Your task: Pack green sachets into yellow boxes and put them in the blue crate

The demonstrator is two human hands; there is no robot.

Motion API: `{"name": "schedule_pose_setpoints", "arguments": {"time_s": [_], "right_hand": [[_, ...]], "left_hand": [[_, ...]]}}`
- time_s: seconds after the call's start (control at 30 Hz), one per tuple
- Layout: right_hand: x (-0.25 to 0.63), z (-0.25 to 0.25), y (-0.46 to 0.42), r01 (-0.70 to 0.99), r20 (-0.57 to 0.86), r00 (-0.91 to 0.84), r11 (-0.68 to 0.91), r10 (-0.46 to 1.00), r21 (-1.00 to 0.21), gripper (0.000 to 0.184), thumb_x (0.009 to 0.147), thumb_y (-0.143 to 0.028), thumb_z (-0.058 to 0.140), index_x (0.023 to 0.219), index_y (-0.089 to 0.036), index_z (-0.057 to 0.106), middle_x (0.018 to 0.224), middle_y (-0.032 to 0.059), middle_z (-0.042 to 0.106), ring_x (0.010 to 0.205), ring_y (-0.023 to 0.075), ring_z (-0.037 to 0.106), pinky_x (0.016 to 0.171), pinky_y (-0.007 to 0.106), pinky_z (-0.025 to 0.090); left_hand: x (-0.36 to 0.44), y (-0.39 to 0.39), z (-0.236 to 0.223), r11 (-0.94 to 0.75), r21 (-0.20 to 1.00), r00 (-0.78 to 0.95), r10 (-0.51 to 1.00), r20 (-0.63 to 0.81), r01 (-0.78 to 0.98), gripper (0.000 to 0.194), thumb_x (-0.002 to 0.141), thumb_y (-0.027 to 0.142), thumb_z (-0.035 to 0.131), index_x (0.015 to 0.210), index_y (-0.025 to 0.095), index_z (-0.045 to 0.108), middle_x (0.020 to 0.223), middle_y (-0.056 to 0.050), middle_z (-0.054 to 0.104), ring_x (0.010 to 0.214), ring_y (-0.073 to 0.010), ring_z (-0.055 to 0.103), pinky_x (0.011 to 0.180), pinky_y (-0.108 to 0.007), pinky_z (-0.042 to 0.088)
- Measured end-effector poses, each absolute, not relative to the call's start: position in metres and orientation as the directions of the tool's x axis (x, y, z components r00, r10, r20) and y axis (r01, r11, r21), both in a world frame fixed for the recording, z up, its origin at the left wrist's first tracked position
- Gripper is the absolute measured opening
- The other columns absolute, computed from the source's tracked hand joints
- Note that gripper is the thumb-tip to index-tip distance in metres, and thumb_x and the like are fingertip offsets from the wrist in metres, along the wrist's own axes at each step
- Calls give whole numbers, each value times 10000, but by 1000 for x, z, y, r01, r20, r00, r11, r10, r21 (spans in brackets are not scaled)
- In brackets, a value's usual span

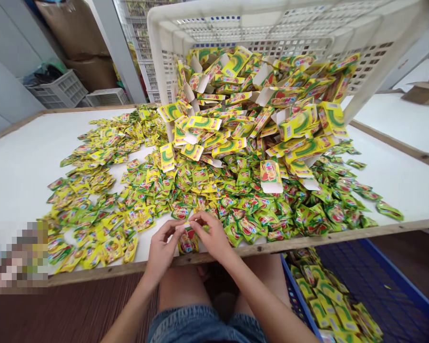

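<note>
At the wooden front edge of the table, a small yellow, green and red printed carton (188,242) stands between my hands. My left hand (164,244) pinches its top edge from the left, thumb and fingers together. From the other side, my right hand (211,234) also has its fingertips closed on the top of the carton. Fingers partly cover the carton's upper end, so its flap is hard to make out. Just beyond my hands lie heaps of green watermelon-print sachets (248,216) and yellow sachets (110,247).
A white plastic basket (157,57) lies tipped towards me, spilling open cartons (236,95) onto the sachets. Below the table at right, a blue crate (372,257) holds filled-looking cartons (329,295). A blurred patch covers the left edge. White crates (62,88) stand at back left.
</note>
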State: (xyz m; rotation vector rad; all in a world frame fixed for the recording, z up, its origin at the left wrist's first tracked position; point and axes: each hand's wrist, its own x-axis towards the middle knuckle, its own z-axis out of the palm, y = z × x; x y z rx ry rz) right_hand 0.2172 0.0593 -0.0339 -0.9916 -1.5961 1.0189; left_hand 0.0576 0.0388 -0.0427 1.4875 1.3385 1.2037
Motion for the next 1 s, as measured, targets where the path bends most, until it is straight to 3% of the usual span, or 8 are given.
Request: {"name": "schedule_pose_setpoints", "arguments": {"time_s": [0.27, 0.37, 0.43, 0.5, 0.6, 0.7, 0.83, 1.0], "right_hand": [[210, -47, 41, 130, 308, -230, 342, 923, -930, 163, 862, -210, 482, 1003, -180, 560, 957, 34, 587, 881, 130, 542, 768, 245, 425], [234, -34, 24, 208, 403, -65, 408, 913, -889, 177, 873, -172, 442, 1006, -191, 558, 988, 41, 580, 947, 141, 529, 838, 270, 413], [277, -26, 0, 382, 462, 129, 386, 878, -840, 198, 873, -169, 427, 1018, -207, 555, 1003, 41, 574, 957, 150, 526, 849, 287, 408], [338, -24, -34, 609, 501, 332, 224, 799, -761, 184, 870, -221, 432, 996, -207, 564, 975, 44, 581, 899, 162, 543, 793, 293, 420], [431, -31, -95, 828, 353, 442, -223, 825, -514, 275, 853, -379, 417, 974, -204, 592, 912, 50, 600, 786, 203, 559, 692, 339, 421], [478, -41, -141, 900, 350, 410, -312, 842, -306, 417, 803, -523, 398, 913, -176, 603, 871, 72, 607, 793, 255, 563, 705, 400, 425], [458, -33, -142, 848, 324, 449, -283, 833, -449, 321, 820, -468, 450, 934, -207, 599, 922, 23, 619, 809, 187, 592, 669, 303, 446], [431, 26, -110, 856, 507, 373, -77, 777, -511, 245, 835, -367, 502, 959, -177, 595, 966, 48, 599, 889, 167, 568, 862, 314, 417]], "left_hand": [[59, 31, -47, -184, 945, 33, 983, 182, 270, 197, 820, 229, 550, 1003, 191, 611, 1009, -42, 598, 939, -128, 560, 841, -238, 446], [55, 27, -46, -167, 953, 13, 985, 169, 253, 343, 828, 232, 541, 1167, 222, 497, 1138, -54, 545, 976, -138, 558, 883, -287, 446], [45, 23, -45, -178, 944, -28, 981, 193, 278, 362, 826, 231, 543, 1182, 214, 478, 1155, -68, 533, 989, -157, 559, 910, -329, 433], [34, 18, -44, -179, 918, -81, 972, 221, 355, 280, 820, 230, 550, 1097, 184, 544, 1092, -73, 560, 970, -169, 566, 916, -341, 423], [20, 7, -42, -162, 895, -141, 960, 240, 415, 191, 816, 226, 551, 995, 167, 585, 1020, -68, 581, 910, -166, 584, 874, -330, 440], [20, -7, -39, -191, 867, -98, 960, 263, 460, 175, 804, 215, 559, 971, 172, 592, 995, -59, 589, 863, -157, 591, 817, -304, 461], [31, -11, -18, -269, 810, -33, 942, 334, 522, 172, 791, 209, 566, 952, 161, 604, 950, -51, 606, 868, -157, 590, 829, -304, 461], [26, 0, 44, -279, 728, -202, 844, 497, 627, 198, 809, 282, 550, 928, 131, 597, 903, -41, 606, 831, -127, 573, 841, -307, 463]]}}
